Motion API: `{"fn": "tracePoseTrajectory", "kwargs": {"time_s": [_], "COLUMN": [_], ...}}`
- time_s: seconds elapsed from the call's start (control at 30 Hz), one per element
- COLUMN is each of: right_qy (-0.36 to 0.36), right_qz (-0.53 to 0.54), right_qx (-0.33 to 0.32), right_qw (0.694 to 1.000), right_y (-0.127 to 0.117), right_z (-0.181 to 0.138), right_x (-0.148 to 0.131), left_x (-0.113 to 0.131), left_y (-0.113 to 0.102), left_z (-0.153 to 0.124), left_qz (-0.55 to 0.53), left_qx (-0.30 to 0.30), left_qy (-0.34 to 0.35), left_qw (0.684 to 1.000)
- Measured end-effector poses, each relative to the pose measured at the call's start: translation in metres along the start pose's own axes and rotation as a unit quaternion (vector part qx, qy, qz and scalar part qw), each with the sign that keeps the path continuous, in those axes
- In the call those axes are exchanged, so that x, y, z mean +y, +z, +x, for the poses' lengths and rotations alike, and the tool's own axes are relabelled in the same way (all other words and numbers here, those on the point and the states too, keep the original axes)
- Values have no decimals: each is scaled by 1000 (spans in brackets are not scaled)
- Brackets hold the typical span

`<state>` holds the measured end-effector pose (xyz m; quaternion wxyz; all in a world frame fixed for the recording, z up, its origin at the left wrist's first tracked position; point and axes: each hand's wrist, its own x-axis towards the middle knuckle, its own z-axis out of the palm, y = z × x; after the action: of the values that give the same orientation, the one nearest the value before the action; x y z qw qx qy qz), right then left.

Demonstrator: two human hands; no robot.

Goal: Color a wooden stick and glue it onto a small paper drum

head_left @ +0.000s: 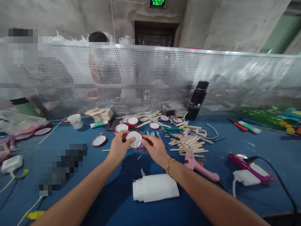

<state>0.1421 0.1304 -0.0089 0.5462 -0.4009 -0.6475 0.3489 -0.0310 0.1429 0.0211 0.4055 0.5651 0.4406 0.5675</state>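
Observation:
Between my two hands, over the middle of the blue table, is a round white disc with a red rim. My left hand grips its left side, thumb lying across the white face. At the right edge, the thumb and fingers of my right hand pinch the rim. Similar red-rimmed discs lie just beyond and to the left. Below my hands rests a folded white cloth or tissue. Wooden craft sticks and a pink glue gun lie right of my right hand.
A perforated metal screen runs along the back, with people behind it. Near it stand a black bottle and a paper cup. Green-handled pliers lie among the sticks. A magenta power strip with cables lies at right.

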Motion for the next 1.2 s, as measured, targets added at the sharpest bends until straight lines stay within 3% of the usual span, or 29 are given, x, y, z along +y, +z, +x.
{"fn": "tracePoseTrajectory", "kwargs": {"time_s": [0.2,0.43,0.57,1.2], "right_qy": [16,66,88,130], "right_qz": [15,33,43,79], "right_qx": [4,22,20,30], "right_qw": [1000,997,995,988], "right_y": [0,-3,-3,1], "right_z": [0,4,4,3], "right_x": [0,0,-3,-4], "left_x": [1,5,4,7], "left_y": [-3,-14,-14,-5], "left_z": [-5,-3,-2,-6], "left_qz": [124,284,336,366], "left_qx": [-105,-212,-214,-183], "left_qy": [73,153,179,207], "left_qw": [984,923,899,888]}}
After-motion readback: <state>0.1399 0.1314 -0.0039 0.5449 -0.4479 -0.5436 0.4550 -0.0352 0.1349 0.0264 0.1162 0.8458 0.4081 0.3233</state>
